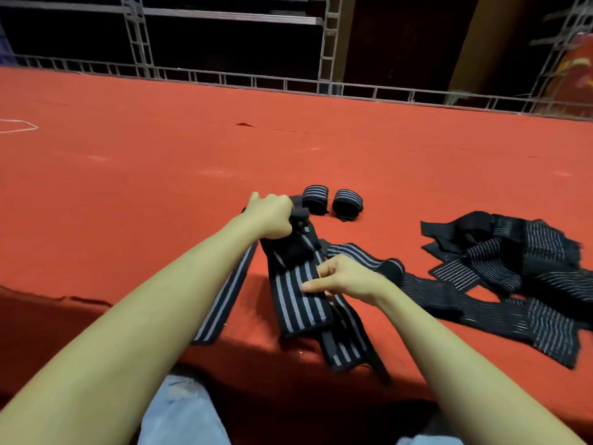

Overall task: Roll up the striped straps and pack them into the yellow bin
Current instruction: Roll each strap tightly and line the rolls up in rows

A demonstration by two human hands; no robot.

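Two rolled straps (pixel 332 203) already sit on the red desk (pixel 128 175). My left hand (pixel 272 216) grips the next striped strap (pixel 296 293) by its far end, while my right hand (pixel 345 277), fingers loosely curled, rests on it so it lies flat for rolling. No yellow bin shows.

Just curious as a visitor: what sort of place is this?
Probably a stage or event platform: a wide red carpet covers a raised floor, metal truss framing edges it, and darkness lies beyond.

no readable text, labels or numbers
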